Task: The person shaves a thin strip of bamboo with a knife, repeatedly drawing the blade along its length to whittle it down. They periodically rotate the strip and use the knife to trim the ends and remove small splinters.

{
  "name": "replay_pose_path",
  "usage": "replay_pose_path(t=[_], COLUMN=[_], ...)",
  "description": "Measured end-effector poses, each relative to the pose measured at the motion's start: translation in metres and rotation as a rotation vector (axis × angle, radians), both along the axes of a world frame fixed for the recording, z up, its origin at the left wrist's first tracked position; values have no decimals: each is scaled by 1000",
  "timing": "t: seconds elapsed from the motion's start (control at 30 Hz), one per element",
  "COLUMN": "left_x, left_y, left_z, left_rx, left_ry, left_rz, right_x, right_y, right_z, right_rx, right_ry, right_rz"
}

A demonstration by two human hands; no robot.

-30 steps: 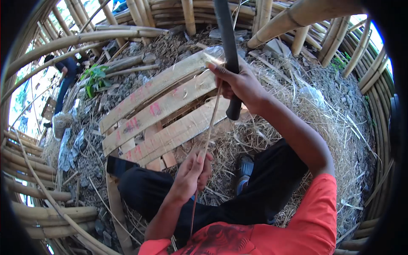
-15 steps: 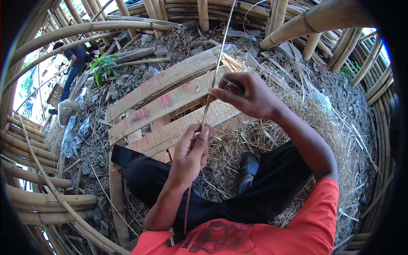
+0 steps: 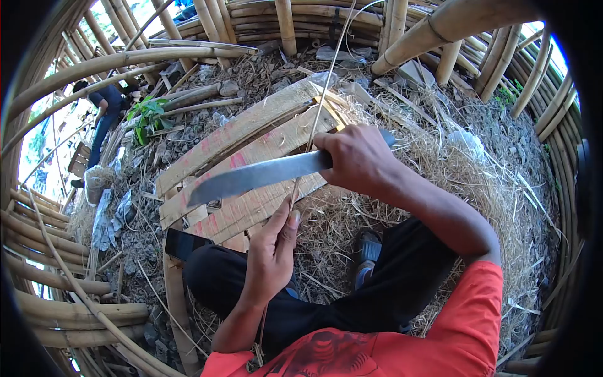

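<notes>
My right hand (image 3: 359, 157) grips the dark handle of a machete (image 3: 254, 178). Its broad grey blade points left, lying across a long thin bamboo strip (image 3: 321, 103). Below the blade, my left hand (image 3: 271, 254) pinches that strip between thumb and fingers. The strip runs from past the top of the view down through the left hand toward my lap. Under the blade are the pallet's pale slats (image 3: 213, 147), marked with red.
A dark phone (image 3: 186, 244) lies by my left knee. Curly shavings (image 3: 465, 207) cover the ground. Bamboo poles (image 3: 119, 60) surround the spot, and a thick pole (image 3: 455, 31) slants overhead. A person (image 3: 107, 113) is outside at far left, beyond a green plant (image 3: 147, 119).
The machete blade now shows broadside across the strip, where no blade was visible before. My left hand has moved slightly down and left. My right hand is closed around the handle.
</notes>
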State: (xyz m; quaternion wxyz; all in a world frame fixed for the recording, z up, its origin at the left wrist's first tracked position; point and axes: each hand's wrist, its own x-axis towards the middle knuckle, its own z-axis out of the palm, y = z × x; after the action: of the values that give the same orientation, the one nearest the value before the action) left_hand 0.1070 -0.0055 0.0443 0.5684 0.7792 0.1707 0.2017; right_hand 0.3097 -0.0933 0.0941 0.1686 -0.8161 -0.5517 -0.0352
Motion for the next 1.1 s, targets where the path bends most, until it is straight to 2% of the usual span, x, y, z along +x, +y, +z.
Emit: replay_pose_path(t=[0.13,0.2,0.33,0.5,0.6,0.63,0.73,0.77,0.83,0.93,1.0,1.07,1.1], left_x=[-5,-8,-14,-18,-26,-30,-47,-53,-61,-66,-69,-70,-70], left_y=[-2,0,4,2,0,-1,-11,-14,-14,-18,-16,-14,-14], left_z=[3,-1,-9,-5,-6,-7,9,16,7,-7,-17,-23,-23], left_rx=[-22,16,163,217,287,331,300,284,311,171,99,49,38], left_ry=[-19,-35,-50,-15,-31,-46,144,254,157,191,243,269,268], left_rz=[18,36,81,108,99,87,72,69,6,-66,-43,-9,-1], right_x=[11,16,24,42,72,86,111,121,135,134,130,106,93], right_y=[3,3,3,2,2,-3,-19,-26,-33,-38,-32,-18,-19], right_z=[-3,-4,-1,-5,-19,-25,-22,-28,-38,-38,-52,-58,-49], right_rx=[-46,-72,-81,2,35,124,134,144,164,112,188,401,361], right_ry=[-24,9,-86,-124,-98,-125,59,47,18,200,248,494,788], right_rz=[-53,-84,-134,-185,-321,-311,-467,-494,-543,-575,-382,-116,-52])
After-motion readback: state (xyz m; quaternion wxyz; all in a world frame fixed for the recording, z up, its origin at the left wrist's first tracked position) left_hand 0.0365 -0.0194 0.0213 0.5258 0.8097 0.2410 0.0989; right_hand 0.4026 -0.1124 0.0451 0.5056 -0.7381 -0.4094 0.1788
